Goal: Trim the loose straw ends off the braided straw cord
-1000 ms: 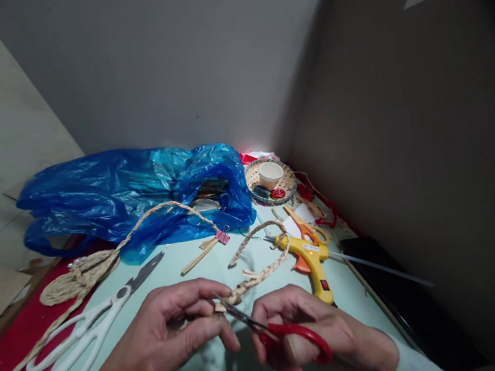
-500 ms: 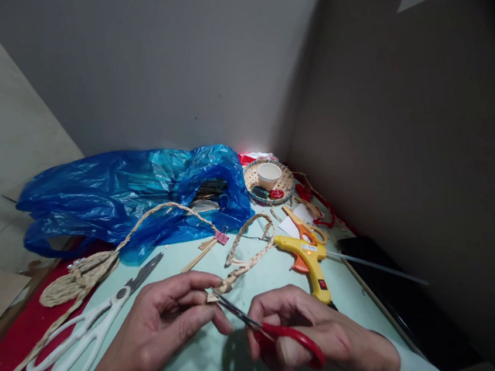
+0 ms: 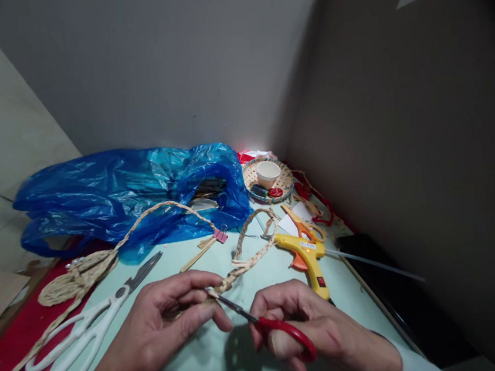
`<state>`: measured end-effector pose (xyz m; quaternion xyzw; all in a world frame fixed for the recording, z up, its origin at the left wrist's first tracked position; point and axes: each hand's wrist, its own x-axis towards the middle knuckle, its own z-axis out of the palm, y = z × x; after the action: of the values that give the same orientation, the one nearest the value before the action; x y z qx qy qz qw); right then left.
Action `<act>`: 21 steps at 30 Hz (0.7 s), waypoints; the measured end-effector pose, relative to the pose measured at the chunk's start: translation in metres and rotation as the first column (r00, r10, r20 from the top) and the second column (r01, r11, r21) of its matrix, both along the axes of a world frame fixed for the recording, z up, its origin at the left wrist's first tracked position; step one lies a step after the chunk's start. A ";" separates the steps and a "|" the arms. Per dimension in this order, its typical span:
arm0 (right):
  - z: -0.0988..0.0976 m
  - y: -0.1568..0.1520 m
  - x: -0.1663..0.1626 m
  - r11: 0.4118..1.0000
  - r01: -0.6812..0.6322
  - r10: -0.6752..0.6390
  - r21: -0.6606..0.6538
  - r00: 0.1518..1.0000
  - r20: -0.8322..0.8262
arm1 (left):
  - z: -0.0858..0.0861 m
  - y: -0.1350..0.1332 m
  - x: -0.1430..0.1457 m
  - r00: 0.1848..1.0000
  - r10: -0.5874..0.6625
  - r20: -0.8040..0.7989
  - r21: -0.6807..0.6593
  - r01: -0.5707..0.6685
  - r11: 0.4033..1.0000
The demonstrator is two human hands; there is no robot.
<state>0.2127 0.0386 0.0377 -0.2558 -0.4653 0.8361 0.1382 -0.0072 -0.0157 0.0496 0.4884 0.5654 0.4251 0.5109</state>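
Observation:
My left hand [image 3: 177, 317] pinches the end of a tan braided cord [image 3: 253, 260] between thumb and fingers. The cord's far part curls into a loop on the table. My right hand [image 3: 297, 325] grips small red-handled scissors [image 3: 289, 330], the thumb through one ring. Their dark blades are nearly closed, with the tips at the cord's end by my left fingertips. Exactly what lies between the blade tips is too small to tell.
White-handled scissors [image 3: 91, 323] lie left, below a coiled braid [image 3: 63, 281]. A pink binder clip [image 3: 220, 235] holds another braid. Behind lies a blue plastic bag [image 3: 97, 189]. A yellow glue gun [image 3: 310, 255], orange scissors [image 3: 298, 221] and a woven tray [image 3: 251, 179] with a cup [image 3: 268, 173] are right.
The scissors' blades have closed further at the cord's end, and the red handles have come together. My right hand has moved slightly. My left hand keeps its pinch.

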 end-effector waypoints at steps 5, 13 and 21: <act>-0.001 0.000 -0.002 1.000 -0.008 0.009 0.013 0.999 -0.040 | 0.003 0.000 0.004 0.999 0.026 0.031 0.014 -0.026 1.000; 0.000 0.002 -0.001 0.999 0.003 -0.004 0.049 1.000 0.012 | 0.002 0.001 0.008 0.994 0.095 0.057 0.029 -0.097 0.995; 0.005 0.000 -0.004 0.778 -0.054 -0.110 0.626 0.969 0.220 | 0.002 0.001 0.012 0.961 0.190 0.199 -0.009 -0.192 0.981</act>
<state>0.2084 0.0391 0.0426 -0.3027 -0.7265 0.5931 0.1696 0.0049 -0.0147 0.0516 0.3893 0.5537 0.5219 0.5190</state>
